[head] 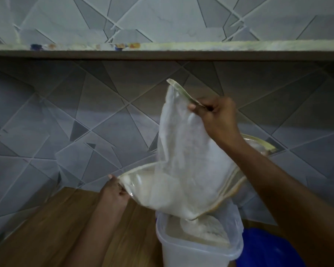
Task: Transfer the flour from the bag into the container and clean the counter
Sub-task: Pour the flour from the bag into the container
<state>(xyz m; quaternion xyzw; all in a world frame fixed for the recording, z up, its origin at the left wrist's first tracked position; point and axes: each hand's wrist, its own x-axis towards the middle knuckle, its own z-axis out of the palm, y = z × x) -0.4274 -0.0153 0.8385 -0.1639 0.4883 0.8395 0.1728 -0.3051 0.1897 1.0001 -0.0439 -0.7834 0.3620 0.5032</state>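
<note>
1. Dim overall, with a cool grey-blue cast and little contrast.
2. Brightest along the top, on the tiled wall (162, 18) above the shelf (181, 50); light seems to arrive from above.
3. Broad dark shadow under the shelf, spread over the upper tiles below it.
4. Soft, smeared detail everywhere, like heavy compression; no sharp edge anywhere.
5. Slight motion blur on the bag (183, 151) and on the falling flour (204, 228).
6. Weak sheen on the bag plastic, no strong glare.
7. Wide-angle bending of the shelf line near the left and right borders.
8. Worktop (46, 228) murky toward its near left corner.
</note>
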